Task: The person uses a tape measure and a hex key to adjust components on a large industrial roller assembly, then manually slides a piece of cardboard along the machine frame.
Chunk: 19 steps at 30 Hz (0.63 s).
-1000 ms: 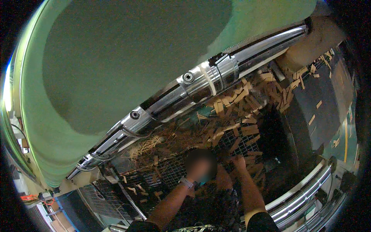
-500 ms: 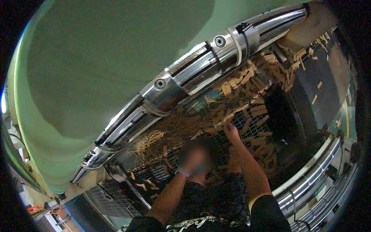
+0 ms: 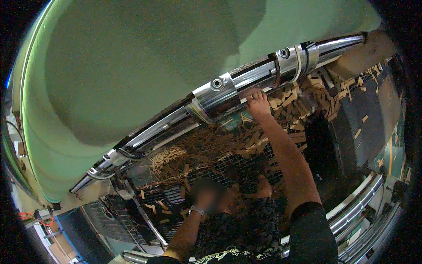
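My right hand (image 3: pixel 257 104) is stretched far forward, and its fingertips touch the underside of a long chrome roller (image 3: pixel 246 83) where brown scrap strips (image 3: pixel 290 103) are piled. Nothing shows clearly in its grasp. My left hand (image 3: pixel 206 198) stays low and close to my body, over the wire mesh (image 3: pixel 228 165). It is blurred, so its fingers cannot be made out. A band sits on that wrist. Thin straw-like slivers (image 3: pixel 176 156) lie on the mesh to the left of both hands.
A big green machine cover (image 3: pixel 132 66) fills the upper picture above the roller. A second set of chrome rollers (image 3: pixel 356 207) runs at the lower right. A dark block (image 3: pixel 365 119) with loose scraps stands at the right, and a mesh panel (image 3: pixel 110 220) lies at the lower left.
My right hand has risen from the scrap on the mesh to the roller's underside. The view has tilted, so the roller sits lower and larger. My left hand has barely moved.
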{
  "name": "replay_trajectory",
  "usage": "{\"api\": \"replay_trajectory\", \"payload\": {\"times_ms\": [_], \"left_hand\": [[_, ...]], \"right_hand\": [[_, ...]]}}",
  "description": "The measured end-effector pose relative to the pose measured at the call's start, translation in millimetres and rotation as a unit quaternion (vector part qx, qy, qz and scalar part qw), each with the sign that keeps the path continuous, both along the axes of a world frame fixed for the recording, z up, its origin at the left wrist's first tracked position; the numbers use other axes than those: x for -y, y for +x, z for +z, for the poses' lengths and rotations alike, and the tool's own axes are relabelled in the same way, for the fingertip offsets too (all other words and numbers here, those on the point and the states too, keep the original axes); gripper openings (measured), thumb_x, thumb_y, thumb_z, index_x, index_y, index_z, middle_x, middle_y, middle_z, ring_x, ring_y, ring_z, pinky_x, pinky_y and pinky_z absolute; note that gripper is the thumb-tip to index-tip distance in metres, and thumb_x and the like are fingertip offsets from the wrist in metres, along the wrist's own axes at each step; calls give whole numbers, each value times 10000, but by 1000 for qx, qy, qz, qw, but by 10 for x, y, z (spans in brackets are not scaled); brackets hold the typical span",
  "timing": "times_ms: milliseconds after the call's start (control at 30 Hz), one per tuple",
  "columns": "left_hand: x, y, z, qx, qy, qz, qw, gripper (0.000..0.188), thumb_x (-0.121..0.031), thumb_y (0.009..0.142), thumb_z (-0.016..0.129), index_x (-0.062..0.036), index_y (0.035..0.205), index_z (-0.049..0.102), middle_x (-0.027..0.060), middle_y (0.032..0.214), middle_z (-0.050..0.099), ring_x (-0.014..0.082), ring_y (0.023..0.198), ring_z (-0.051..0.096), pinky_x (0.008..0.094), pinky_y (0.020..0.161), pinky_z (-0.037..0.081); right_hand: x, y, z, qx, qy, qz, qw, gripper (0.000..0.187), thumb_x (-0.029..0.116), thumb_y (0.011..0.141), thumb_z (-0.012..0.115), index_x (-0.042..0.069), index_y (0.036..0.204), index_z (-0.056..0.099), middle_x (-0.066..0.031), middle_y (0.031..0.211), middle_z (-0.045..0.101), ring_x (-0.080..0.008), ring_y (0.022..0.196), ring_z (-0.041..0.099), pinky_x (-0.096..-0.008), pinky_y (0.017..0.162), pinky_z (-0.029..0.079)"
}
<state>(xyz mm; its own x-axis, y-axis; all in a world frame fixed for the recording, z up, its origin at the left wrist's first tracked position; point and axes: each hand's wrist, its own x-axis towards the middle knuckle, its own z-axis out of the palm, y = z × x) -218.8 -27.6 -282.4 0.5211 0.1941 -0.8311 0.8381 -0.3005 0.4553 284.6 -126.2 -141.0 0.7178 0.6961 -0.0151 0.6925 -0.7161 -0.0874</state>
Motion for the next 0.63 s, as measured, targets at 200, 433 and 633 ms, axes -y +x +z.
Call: {"api": "replay_trajectory", "payload": {"times_ms": [200, 433, 633], "left_hand": [[460, 273, 6, -42, -65, -49, 996, 394, -370, 892, 462, -139, 1210, 493, 106, 1167, 519, 312, 950, 503, 443, 816, 401], [554, 350, -62, 0, 157, -18, 987, 428, -422, 884, 450, -170, 1228, 494, 110, 1205, 513, 344, 1063, 474, 486, 905, 365], [623, 620, -96, 91, 260, -89, 957, 472, -474, 872, 450, -188, 1245, 490, 102, 1222, 509, 331, 1135, 444, 505, 947, 335]], "right_hand": [[-32, 269, 64, 61, -5, 112, 992, 248, 159, 744, 568, 106, 983, 611, -137, 880, 612, -309, 941, 557, -422, 855, 418], [-50, 510, -205, 6, -33, 204, 978, 244, 255, 791, 528, 63, 903, 631, -164, 918, 624, -304, 840, 616, -454, 733, 491], [265, 679, -934, -57, -144, 308, 939, 325, 344, 840, 508, 51, 926, 617, -159, 857, 621, -296, 784, 610, -431, 618, 513]]}}
